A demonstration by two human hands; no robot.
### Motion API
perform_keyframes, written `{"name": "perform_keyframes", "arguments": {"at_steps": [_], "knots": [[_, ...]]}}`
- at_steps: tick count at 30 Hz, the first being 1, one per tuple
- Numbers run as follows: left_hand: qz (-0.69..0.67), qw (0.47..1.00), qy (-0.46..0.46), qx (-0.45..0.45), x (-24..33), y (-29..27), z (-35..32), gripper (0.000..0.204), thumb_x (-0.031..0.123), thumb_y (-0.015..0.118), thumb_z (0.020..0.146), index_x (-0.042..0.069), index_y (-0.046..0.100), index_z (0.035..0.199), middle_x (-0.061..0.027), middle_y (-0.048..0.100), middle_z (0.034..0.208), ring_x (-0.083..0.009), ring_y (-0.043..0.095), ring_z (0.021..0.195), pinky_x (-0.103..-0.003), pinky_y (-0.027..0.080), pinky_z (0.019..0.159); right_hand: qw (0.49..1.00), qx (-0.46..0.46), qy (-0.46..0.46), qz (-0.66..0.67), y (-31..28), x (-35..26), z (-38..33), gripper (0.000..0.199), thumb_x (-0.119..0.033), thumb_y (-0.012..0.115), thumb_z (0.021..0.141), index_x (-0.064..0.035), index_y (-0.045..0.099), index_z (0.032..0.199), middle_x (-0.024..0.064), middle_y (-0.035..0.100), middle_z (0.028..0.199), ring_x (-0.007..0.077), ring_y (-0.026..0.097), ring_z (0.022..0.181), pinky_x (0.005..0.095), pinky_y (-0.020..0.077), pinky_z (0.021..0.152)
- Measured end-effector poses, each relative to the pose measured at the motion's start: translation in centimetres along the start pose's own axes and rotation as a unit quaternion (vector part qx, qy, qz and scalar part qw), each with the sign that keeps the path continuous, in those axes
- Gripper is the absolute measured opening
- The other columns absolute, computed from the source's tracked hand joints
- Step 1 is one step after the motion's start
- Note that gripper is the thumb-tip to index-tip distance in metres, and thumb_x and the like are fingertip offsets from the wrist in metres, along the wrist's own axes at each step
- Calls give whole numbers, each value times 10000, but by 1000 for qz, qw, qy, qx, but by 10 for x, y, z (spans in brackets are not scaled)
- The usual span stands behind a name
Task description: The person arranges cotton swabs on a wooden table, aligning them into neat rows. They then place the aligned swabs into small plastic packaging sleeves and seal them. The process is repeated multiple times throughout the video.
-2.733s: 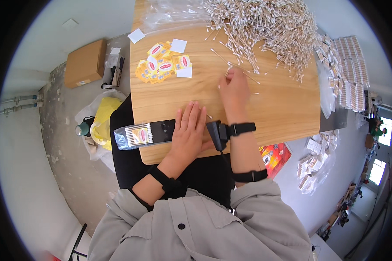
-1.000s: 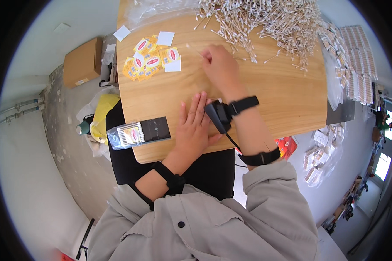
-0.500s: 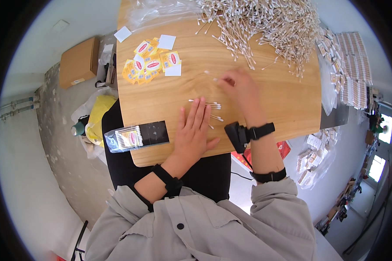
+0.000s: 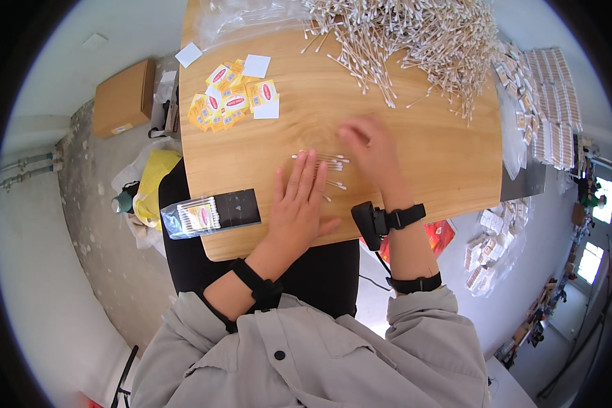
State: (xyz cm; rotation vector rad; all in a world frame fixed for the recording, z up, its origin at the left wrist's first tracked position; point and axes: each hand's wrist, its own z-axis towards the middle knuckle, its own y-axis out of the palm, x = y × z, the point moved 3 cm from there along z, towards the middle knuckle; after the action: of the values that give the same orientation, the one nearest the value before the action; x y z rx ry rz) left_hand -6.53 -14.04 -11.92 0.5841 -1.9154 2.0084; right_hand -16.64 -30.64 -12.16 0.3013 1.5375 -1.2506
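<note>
My left hand (image 4: pixel 296 209) lies flat with its fingers stretched out, pressing on a small row of cotton swabs (image 4: pixel 336 166). White swab tips stick out on both sides of its fingers. To the right, just above the wooden table, is my right hand (image 4: pixel 374 149), curled and smeared by motion. Whether anything is between its fingertips cannot be made out. Left of my left hand, a clear bag of cotton swabs with a yellow label (image 4: pixel 198 215) rests on a black strip (image 4: pixel 241 208) at the table's near edge.
A large heap of loose cotton swabs (image 4: pixel 415 41) covers the far right of the table (image 4: pixel 442 170). Yellow and white cards (image 4: pixel 235 100) are scattered at the far left, near clear plastic bags (image 4: pixel 245 20). Packed swab bundles (image 4: pixel 552 102) stand beyond the right edge. A cardboard box (image 4: pixel 124 98) is at left.
My right hand has drawn slightly back; the swab seen by its fingertips before no longer shows there. One more swab end appears beside my left hand, which stays flat.
</note>
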Motion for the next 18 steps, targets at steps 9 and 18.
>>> {"name": "perform_keyframes", "arguments": {"at_steps": [9,18], "knots": [[55,998,15,-30,-10,-5,14,1118,503,798,643,-20,288,1490,-166,241,1588,-309,202,1485,-549,190,1169,951,196,118,-206,-35,38,29,157,-183,732,830,-73,694,935,61,605,843,209,619,755,336,504,695],[51,998,18,-26,-6,0,-6,1095,515,764,671,-27,284,1493,-166,243,1588,-307,196,1488,-534,178,1179,958,240,158,14,-43,59,1,182,-188,697,895,-29,689,982,46,664,840,128,630,710,266,490,654]]}}
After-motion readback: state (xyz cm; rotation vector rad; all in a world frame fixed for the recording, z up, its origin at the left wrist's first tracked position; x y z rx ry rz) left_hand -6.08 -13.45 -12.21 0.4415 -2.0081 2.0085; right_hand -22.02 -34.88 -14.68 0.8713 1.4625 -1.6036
